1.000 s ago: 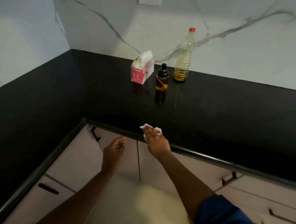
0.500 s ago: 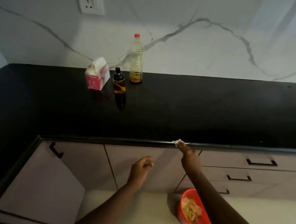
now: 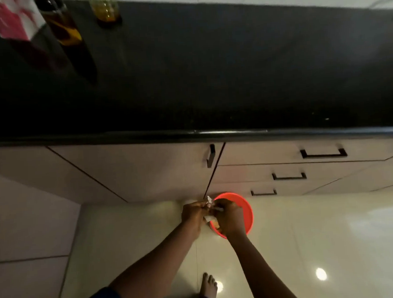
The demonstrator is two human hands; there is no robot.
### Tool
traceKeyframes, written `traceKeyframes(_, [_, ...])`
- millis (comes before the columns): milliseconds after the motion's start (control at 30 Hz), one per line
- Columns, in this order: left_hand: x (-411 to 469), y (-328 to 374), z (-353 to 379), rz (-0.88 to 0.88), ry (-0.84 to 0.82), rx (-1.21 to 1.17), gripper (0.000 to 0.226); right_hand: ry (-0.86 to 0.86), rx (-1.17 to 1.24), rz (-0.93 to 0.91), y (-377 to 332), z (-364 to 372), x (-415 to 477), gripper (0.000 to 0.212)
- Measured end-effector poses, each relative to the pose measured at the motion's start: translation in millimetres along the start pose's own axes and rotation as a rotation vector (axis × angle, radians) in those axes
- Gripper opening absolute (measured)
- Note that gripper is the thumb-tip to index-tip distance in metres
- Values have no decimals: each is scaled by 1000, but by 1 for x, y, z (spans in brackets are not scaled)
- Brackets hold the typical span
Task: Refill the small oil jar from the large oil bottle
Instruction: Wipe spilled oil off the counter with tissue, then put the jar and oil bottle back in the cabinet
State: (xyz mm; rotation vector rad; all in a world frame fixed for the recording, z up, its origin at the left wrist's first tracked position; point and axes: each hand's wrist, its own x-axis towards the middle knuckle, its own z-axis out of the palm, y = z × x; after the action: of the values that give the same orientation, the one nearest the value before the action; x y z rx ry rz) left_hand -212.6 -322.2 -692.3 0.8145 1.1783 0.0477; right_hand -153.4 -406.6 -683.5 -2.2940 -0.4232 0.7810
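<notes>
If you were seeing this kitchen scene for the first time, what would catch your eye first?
The bright orange bin on the pale floor, below the drawers, draws the eye; the left hand and right hand meet over it, gripping a crumpled white tissue. At the top left, on the black countertop, the small oil jar and large oil bottle stand untouched.
</notes>
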Motion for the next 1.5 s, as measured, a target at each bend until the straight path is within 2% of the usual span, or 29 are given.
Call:
traceKeyframes(67, [19, -22, 9, -36, 39, 70, 21, -125, -30, 12, 30, 1, 8, 46])
traceKeyframes(133, [32, -42, 20, -89, 8, 90, 11, -198, -101, 11, 58, -2, 18, 37])
traceKeyframes(200, [50, -62, 33, -126, 7, 153, 11, -188, -89, 62, 86, -4, 31, 21])
traceKeyframes(300, [83, -88, 48, -153, -18, 206, 13, -117, -92, 175, 127, -3, 55, 11])
traceKeyframes(367, [108, -105, 56, -185, -91, 187, 9, -96, -100, 238, 150, 1, 73, 10])
traceKeyframes(433, [140, -123, 63, -212, -120, 163, 17, -90, -148, 289, 177, 11, 98, 14])
traceKeyframes(533, [186, -152, 71, -207, -87, 212, 29, -117, -321, 350, 220, 33, 136, 27])
traceKeyframes(600, [208, -169, 73, -171, -66, 267, 32, -94, -383, 388, 244, 48, 156, 25])
traceKeyframes(667, [227, -184, 72, -146, -54, 298, 33, -74, -303, 430, 259, 58, 169, 25])
traceKeyframes(800, [239, -188, 67, -166, -26, 293, 24, -77, -214, 461, 281, 71, 182, 42])
traceKeyframes(1000, [212, -179, 55, -111, 13, 439, 21, -23, -230, 443, 259, 67, 144, 27])
traceKeyframes(1067, [194, -173, 50, -70, 22, 529, 19, -11, -253, 402, 239, 65, 121, 24])
traceKeyframes(1133, [169, -152, 46, 8, 20, 698, 30, -27, -316, 325, 212, 61, 96, 27])
traceKeyframes(1200, [140, -128, 40, 108, 39, 857, 40, -39, -405, 198, 181, 57, 73, 30])
traceKeyframes(1267, [109, -100, 31, 178, 73, 947, 47, -19, -433, -3, 145, 51, 50, 39])
traceKeyframes(1333, [76, -74, 22, 239, 127, 988, 50, -107, -465, -160, 107, 40, 32, 46])
traceKeyframes(1467, [7, -13, -2, 383, 214, 875, 50, -97, -613, -482, 13, 11, 2, 45])
traceKeyframes(1500, [-8, 2, -7, 416, 241, 895, 53, -107, -637, -514, -7, 6, -3, 47])
